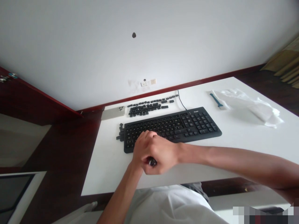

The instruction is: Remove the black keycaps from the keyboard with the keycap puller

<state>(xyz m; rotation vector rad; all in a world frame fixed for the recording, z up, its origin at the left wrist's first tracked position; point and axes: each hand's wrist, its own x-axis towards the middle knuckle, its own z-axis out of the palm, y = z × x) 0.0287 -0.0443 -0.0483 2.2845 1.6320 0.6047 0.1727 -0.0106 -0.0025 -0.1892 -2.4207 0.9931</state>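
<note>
My right hand (162, 152) is closed in a fist around a dark tool with a rounded, shiny end (152, 161); the rest of the tool is hidden in the grip. Partly behind that fist is my left hand (138, 152), its fingers mostly hidden. Both hands are over the front left part of a black keyboard (196, 123), which lies at a slant on the white table. Many positions on its left and middle show bare sockets, while the number pad has caps. Loose black keycaps (144, 109) lie in rows behind it, and several more keycaps (121, 132) sit beside its left end.
A phone (112, 113) lies at the table's back left. To the right are a teal brush (216, 101) and a crumpled white cloth or bag (257, 105). The keyboard cable (181, 100) runs off the back edge of the white table (102, 168). Wall sockets (148, 83) are behind.
</note>
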